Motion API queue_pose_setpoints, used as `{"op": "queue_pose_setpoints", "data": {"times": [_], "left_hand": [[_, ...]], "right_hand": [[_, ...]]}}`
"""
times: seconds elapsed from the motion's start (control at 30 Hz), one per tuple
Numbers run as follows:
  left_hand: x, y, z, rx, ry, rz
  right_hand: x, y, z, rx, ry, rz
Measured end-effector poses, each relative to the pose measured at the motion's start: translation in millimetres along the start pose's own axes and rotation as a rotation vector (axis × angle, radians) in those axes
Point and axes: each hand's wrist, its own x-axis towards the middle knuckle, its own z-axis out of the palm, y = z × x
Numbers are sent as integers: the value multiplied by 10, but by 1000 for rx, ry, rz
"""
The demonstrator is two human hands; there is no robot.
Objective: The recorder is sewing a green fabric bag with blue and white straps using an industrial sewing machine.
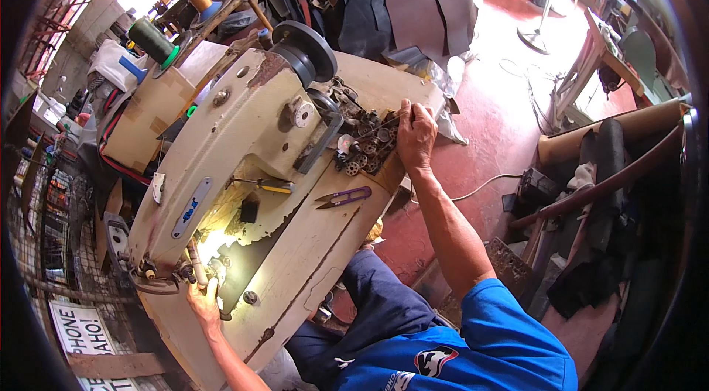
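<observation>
The sewing machine [247, 129] stands on the worktable [317, 252], its lit needle end just beyond the left hand [205, 301] — fingers bent close, though we cannot tell what they pinch. Glare obscures the needle from us. The right hand [416, 129] curls beside the metal parts [375, 138] — its grip unclear. Purple snips [344, 197] lie nearby; the lower edge cuts off the left forearm [235, 370].
</observation>
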Motion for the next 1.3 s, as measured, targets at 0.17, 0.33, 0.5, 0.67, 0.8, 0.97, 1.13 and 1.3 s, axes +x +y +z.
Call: {"op": "queue_pose_setpoints", "data": {"times": [0.17, 0.33, 0.5, 0.67, 0.8, 0.97, 1.13, 1.3], "left_hand": [[-5, 51, 13, 47, 5, -21], [3, 47, 34, 52, 12, 4], [9, -14, 3, 55, -5, -24], [24, -58, 22, 42, 26, 77], [1, 11, 9, 65, 13, -40], [9, -41, -1, 75, 29, 14], [2, -19, -10, 61, 7, -34], [-6, 38, 5, 38, -9, -94]], "right_hand": [[5, 18, 5, 10, 13, -13], [2, 51, 12, -3, 0, -9], [-9, 45, 22, -6, 7, -25], [-7, 6, -13, 9, -15, -19], [-15, 33, -10, 30, 5, -50], [-18, 2, -17, 33, -13, -32], [-20, 23, -5, 33, 0, -40], [-2, 45, 13, 8, -10, -36]]}}
